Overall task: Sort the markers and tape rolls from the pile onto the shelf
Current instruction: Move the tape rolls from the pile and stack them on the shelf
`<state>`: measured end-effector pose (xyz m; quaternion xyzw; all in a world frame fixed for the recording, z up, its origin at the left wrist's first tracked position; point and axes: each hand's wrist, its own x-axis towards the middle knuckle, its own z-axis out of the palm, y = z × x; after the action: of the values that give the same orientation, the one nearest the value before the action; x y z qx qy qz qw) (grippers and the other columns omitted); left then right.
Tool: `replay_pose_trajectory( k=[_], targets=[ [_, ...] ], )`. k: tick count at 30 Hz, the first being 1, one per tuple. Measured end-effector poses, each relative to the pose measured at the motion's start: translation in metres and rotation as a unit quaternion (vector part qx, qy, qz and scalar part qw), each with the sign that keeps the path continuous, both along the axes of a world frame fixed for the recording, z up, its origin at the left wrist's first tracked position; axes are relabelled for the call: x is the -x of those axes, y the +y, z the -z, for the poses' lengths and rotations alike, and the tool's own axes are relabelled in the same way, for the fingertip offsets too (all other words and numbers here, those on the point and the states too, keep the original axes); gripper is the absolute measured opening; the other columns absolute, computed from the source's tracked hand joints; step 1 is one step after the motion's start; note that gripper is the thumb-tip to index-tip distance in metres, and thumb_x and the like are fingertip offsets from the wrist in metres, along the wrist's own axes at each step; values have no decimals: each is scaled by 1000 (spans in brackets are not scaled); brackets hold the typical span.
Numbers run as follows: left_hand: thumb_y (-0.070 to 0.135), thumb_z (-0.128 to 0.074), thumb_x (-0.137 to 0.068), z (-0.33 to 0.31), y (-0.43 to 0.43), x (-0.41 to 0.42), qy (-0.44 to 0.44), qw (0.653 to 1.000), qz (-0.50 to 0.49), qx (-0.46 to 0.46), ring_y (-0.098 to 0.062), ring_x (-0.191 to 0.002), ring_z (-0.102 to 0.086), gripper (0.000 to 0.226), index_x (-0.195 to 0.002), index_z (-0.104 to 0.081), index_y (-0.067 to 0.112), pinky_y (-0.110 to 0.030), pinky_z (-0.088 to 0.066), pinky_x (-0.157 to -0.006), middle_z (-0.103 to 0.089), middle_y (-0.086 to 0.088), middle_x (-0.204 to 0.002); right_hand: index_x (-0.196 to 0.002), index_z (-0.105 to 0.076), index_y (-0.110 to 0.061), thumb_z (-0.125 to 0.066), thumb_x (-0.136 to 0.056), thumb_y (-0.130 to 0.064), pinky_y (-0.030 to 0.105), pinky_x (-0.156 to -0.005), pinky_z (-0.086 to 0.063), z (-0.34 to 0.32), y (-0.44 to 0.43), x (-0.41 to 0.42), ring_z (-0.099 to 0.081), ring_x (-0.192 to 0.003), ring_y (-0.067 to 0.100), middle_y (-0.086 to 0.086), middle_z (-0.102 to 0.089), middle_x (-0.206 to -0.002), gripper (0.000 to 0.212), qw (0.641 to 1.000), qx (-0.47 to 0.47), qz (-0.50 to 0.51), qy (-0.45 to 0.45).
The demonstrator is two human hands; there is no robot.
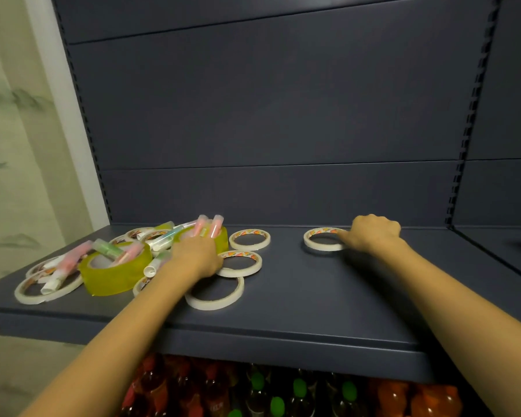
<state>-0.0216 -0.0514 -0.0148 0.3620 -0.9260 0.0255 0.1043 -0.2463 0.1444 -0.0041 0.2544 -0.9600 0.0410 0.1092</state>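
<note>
A pile of markers (pixel 163 237) and tape rolls covers the left of the dark blue shelf (pixel 313 299). Two wide yellow tape rolls (pixel 115 273) lie in it, with pink and green markers across them. Several thin white tape rolls (pixel 248 239) lie at the pile's right edge. My left hand (pixel 197 255) rests on the pile, fingers curled over one thin white roll (pixel 241 263). My right hand (pixel 372 234) is far to the right, fingers closed on the rim of a single thin white tape roll (pixel 322 239) lying flat on the shelf.
The shelf's back panel (pixel 268 115) rises behind, with slotted uprights at both sides. Below the shelf's front edge stand bottles with red and green caps (pixel 298 389). A pale wall (pixel 18 145) is at the left. Bare shelf surface lies between the two hands.
</note>
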Motion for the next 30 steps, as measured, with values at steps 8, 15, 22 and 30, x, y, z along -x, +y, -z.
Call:
replay_pose_trajectory(
  k=[8,15,22,30],
  targets=[
    [37,-46,-94,-29,34,27,-37,998,4,41,-31,-114,-49,31,-111,-57,12,-40,-37,-97,-53,-13,-122,-61,-41,-16,-40,-92,-53,29,-66,-32,-6,62,-8,-48,-74,24,1,-49,-70,48,998,53,14,35],
    [38,-48,-93,-44,126,95,29,991,130,14,-26,-77,-50,28,-80,-51,13,-34,-40,-71,-52,-5,-81,-68,-48,-11,-42,-91,-54,29,-66,-34,-16,166,0,-53,-79,29,4,-50,-77,49,993,73,69,67],
    [38,-46,-93,-41,254,164,62,964,257,-4,-25,-69,-48,35,-68,-48,13,-32,-37,-66,-45,0,-63,-82,-62,-13,-43,-90,-53,28,-66,-34,-18,314,7,-48,-78,28,9,-56,-85,45,982,84,153,75],
    [37,-45,-92,-41,412,211,78,934,347,-30,-28,-71,-47,40,-58,-41,16,-31,-35,-66,-44,-2,-64,-83,-59,-16,-42,-89,-54,29,-71,-34,-27,490,14,-60,-99,30,12,-66,-103,42,966,60,236,85]
  ],
)
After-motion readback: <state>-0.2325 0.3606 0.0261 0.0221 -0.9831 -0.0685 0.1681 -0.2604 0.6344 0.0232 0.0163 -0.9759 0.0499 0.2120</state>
